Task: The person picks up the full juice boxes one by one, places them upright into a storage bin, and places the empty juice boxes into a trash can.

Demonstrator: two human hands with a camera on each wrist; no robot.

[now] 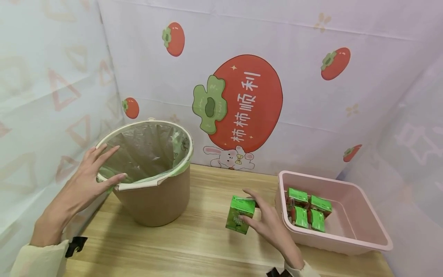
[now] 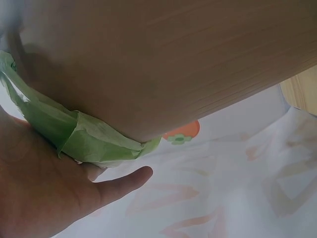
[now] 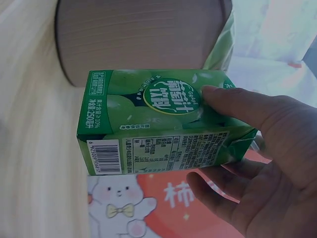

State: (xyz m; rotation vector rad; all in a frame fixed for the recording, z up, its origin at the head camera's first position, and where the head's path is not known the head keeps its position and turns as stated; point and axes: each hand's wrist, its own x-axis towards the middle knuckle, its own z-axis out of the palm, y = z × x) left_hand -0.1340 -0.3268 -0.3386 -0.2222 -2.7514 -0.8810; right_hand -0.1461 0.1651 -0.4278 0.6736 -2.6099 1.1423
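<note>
Between thumb and fingers, my right hand (image 1: 268, 221) grips a green grape juice box (image 1: 240, 215), held over the table left of a pink bin. In the right wrist view the juice box (image 3: 158, 116) shows its printed front and a barcode side. My left hand (image 1: 84, 181) is at the left rim of a brown trash can (image 1: 155, 204), fingers spread and thumb out over the rim. A green-edged liner bag (image 2: 94, 136) folds over that rim, close against the left hand in the left wrist view; whether they touch I cannot tell.
The pink bin (image 1: 367, 219) stands at the right with several green-topped juice boxes (image 1: 301, 218) in its left part. Under everything is a wooden table (image 1: 204, 238). A cloth backdrop (image 1: 304, 127) with printed persimmons rises behind and at both sides.
</note>
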